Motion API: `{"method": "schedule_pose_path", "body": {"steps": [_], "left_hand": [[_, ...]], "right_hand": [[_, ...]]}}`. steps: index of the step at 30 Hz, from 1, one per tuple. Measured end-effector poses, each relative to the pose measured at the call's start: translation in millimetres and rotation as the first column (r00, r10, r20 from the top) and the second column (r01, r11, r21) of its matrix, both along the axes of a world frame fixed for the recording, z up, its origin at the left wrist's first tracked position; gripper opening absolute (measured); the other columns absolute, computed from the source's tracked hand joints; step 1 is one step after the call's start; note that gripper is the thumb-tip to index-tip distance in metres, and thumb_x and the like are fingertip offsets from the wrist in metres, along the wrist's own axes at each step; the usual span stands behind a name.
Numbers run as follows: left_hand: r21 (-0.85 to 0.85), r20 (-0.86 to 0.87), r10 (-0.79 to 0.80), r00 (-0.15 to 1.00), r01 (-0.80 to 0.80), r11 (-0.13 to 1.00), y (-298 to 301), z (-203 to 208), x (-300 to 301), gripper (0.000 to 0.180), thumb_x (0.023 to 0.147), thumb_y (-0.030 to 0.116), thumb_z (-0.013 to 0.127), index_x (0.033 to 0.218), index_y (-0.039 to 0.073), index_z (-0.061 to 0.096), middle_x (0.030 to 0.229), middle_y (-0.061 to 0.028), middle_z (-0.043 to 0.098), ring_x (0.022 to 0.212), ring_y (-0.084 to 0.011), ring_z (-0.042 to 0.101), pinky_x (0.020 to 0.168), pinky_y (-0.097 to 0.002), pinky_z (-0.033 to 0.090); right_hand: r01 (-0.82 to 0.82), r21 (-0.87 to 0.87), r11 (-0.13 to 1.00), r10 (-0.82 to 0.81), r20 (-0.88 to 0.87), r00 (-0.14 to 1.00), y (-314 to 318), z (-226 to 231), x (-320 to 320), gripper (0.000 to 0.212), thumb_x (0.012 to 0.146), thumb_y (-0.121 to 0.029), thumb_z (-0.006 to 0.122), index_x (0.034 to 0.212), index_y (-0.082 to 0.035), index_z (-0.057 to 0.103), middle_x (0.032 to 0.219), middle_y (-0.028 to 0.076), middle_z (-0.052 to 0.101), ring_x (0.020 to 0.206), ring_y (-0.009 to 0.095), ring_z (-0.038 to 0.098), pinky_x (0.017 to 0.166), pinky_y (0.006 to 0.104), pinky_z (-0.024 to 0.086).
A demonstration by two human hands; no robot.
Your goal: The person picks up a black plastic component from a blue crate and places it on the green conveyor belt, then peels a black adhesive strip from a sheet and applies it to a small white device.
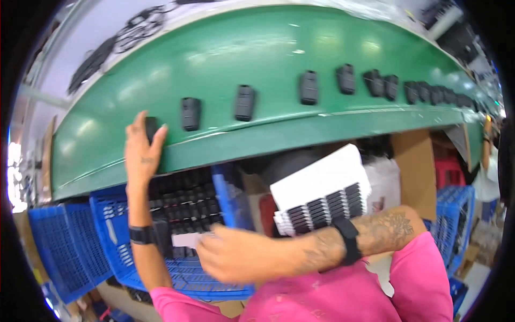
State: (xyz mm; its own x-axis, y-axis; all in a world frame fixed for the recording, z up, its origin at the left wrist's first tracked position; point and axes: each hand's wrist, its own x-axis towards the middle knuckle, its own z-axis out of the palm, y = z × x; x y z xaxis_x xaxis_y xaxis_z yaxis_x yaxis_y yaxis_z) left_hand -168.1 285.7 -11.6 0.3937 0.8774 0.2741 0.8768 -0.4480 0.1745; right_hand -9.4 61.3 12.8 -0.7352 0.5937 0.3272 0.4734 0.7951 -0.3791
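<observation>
My left hand (142, 147) reaches over the near edge of the green work surface. Its thumb and fingers are around a small black oblong device (151, 127), partly hidden by the hand. In front of my body, my right hand (236, 255) is closed with its fingers curled in, above a blue plastic crate (120, 263). A pale card (185, 240) shows right beside those fingertips; whether they grip it is unclear. Inside the crate stand rows of black devices (185, 196). Two similar devices lie right of my left hand, the closer one (190, 114) and another (244, 103).
More black devices (309, 87) run in a line along the green surface (214, 64) to the far right. White sheets with black comb-like pieces (324, 209) rest beside the crate. Another blue crate (61, 247) stands left, near cables (139, 29) beyond the surface. A person (488, 172) is far right.
</observation>
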Motion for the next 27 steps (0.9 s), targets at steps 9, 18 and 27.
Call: {"method": "schedule_pose_path", "body": {"steps": [9, 18, 27], "left_hand": [[-0.274, 0.776, 0.084, 0.625, 0.214, 0.937, -155.4, 10.5, 80.4, 0.05, 0.091, 0.028, 0.047, 0.131, 0.0, 0.039, 0.13, -0.0133, 0.041, 0.118, -0.0262, 0.043, 0.101, -0.0376, 0.034], [-0.484, 0.857, 0.209, 0.471, 0.597, 0.64, -292.1, -50.1, 208.4, 0.059, 0.093, 0.033, 0.05, 0.137, 0.0, 0.028, 0.123, -0.0222, 0.047, 0.108, -0.0295, 0.051, 0.093, -0.0365, 0.04], [-0.565, 0.818, 0.424, 0.389, 0.68, 0.467, -288.2, -46.3, 190.4, 0.058, 0.096, 0.026, 0.048, 0.145, 0.009, 0.022, 0.085, -0.0084, 0.051, 0.067, -0.0123, 0.049, 0.061, -0.0262, 0.045]], "right_hand": [[0.944, -0.186, 0.272, -0.961, -0.099, 0.257, -143.4, -51.0, 178.3, 0.048, 0.075, -0.007, 0.071, 0.119, 0.003, 0.056, 0.09, 0.012, 0.052, 0.065, 0.022, 0.052, 0.056, 0.0297, 0.043], [0.935, -0.21, 0.285, -0.947, 0.09, 0.309, -120.4, -52.6, 187.5, 0.037, 0.08, -0.004, 0.057, 0.115, 0.004, 0.053, 0.098, 0.021, 0.052, 0.088, 0.039, 0.052, 0.074, 0.044, 0.044], [0.867, -0.446, 0.223, -0.963, 0.038, 0.268, -103.6, -46.1, 178.3, 0.024, 0.081, 0.002, 0.058, 0.105, 0.004, 0.053, 0.087, 0.011, 0.05, 0.069, 0.017, 0.05, 0.057, 0.0293, 0.041]]}}
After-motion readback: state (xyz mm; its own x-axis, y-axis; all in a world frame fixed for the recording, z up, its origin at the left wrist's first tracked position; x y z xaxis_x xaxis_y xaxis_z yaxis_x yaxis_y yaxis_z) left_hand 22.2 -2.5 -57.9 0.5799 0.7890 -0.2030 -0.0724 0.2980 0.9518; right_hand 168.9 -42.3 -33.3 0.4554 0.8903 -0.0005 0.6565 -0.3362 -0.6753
